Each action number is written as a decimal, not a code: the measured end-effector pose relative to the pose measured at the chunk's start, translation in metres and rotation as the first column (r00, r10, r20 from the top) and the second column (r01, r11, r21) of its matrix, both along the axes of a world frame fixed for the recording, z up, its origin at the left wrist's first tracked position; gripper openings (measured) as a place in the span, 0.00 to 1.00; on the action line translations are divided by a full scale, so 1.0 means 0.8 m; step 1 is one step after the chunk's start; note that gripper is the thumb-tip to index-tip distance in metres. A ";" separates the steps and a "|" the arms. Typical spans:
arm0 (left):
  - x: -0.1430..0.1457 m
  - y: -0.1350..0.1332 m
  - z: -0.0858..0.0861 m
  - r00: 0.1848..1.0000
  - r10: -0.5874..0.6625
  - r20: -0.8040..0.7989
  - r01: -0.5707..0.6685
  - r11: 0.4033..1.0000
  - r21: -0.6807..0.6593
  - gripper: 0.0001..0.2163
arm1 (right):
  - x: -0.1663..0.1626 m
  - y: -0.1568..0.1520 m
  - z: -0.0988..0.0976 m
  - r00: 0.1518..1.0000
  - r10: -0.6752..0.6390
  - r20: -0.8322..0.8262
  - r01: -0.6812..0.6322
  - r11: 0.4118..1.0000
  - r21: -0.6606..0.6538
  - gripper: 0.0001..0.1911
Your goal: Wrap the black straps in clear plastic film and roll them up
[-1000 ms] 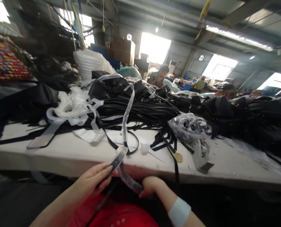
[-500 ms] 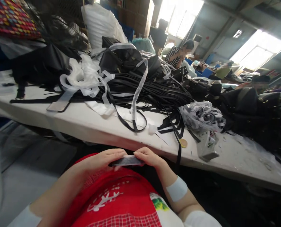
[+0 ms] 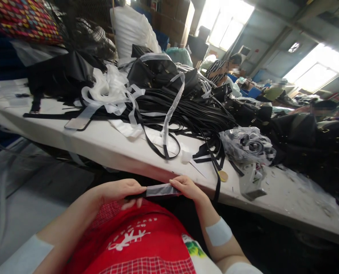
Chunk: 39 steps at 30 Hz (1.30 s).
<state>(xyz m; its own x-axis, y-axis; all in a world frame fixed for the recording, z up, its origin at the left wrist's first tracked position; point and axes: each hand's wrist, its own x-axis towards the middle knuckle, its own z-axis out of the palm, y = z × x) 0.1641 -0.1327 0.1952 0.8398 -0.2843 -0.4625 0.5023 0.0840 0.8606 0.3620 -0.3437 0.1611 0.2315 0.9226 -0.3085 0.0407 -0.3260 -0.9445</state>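
- One black strap [image 3: 160, 189], partly wrapped in pale film, spanning our two hands, above the red apron [image 3: 95, 251] and just before the table [image 3: 289, 198].
- Our left hand [image 3: 125, 189]: fingers pinching the strap's black portion.
- Our right hand [image 3: 188, 187]: thumb and fingers pinching its wrapped portion.
- On the table, we list: heaped black straps [image 3: 186, 104], white strips [image 3: 109, 91].

The right hand [image 3: 188, 187] hides part of the pale strip [image 3: 159, 190], and the top edge crops patterned fabric [image 3: 27, 23].
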 end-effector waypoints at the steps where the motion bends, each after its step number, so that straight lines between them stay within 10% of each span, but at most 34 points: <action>1: -0.001 0.002 0.000 1.000 -0.011 0.003 0.012 0.998 -0.064 0.25 | 0.000 0.000 -0.001 1.000 0.005 0.007 -0.005 1.000 0.008 0.28; 4: 0.000 0.004 0.005 0.979 0.205 0.012 -0.190 0.925 -0.328 0.23 | -0.005 0.005 0.001 0.998 0.060 -0.001 -0.060 0.996 0.067 0.30; 7: 0.016 -0.004 0.021 0.898 0.439 -0.027 -0.370 0.721 -0.586 0.16 | -0.022 0.020 0.009 0.979 0.197 0.056 -0.202 0.973 0.113 0.27; 11: 0.057 -0.030 0.033 0.709 0.705 0.020 -0.548 0.568 -0.615 0.10 | -0.056 0.045 0.028 0.914 0.387 0.121 -0.403 0.900 0.165 0.19; 15: 0.080 -0.041 0.010 0.546 0.717 0.434 -0.742 0.654 -0.148 0.15 | -0.063 0.047 0.046 0.862 0.484 -0.152 -0.438 0.862 0.256 0.20; 19: 0.065 -0.040 -0.014 0.702 0.317 0.638 -0.622 0.709 0.331 0.15 | -0.028 0.037 0.047 0.943 0.058 -0.328 0.000 0.985 0.174 0.21; 23: 0.051 -0.054 -0.012 0.779 0.399 0.484 -0.560 0.790 0.249 0.21 | 0.005 0.039 0.044 0.956 -0.292 0.018 0.286 0.948 0.137 0.20; 26: 0.051 -0.068 -0.001 0.777 0.543 0.319 -0.580 0.814 0.027 0.23 | 0.002 0.040 0.053 0.868 -0.372 0.330 0.255 0.903 0.347 0.17; 29: 0.051 -0.077 0.016 0.831 0.525 0.181 -0.489 0.847 -0.209 0.24 | -0.021 0.042 0.051 0.935 -0.134 0.330 -0.002 0.924 0.382 0.26; 33: 0.049 -0.079 0.049 0.759 0.632 0.155 -0.545 0.748 -0.379 0.22 | -0.061 0.054 0.018 0.959 0.105 0.264 -0.151 0.976 0.158 0.09; 36: 0.049 -0.061 0.055 0.483 0.769 0.419 -0.771 0.600 -0.212 0.18 | -0.078 0.054 0.004 0.935 0.347 0.080 -0.353 0.930 0.097 0.12; 39: 0.047 -0.032 0.034 0.328 0.520 0.789 -0.921 0.362 0.144 0.16 | -0.072 0.038 0.015 0.822 0.525 -0.218 -0.494 0.850 0.184 0.20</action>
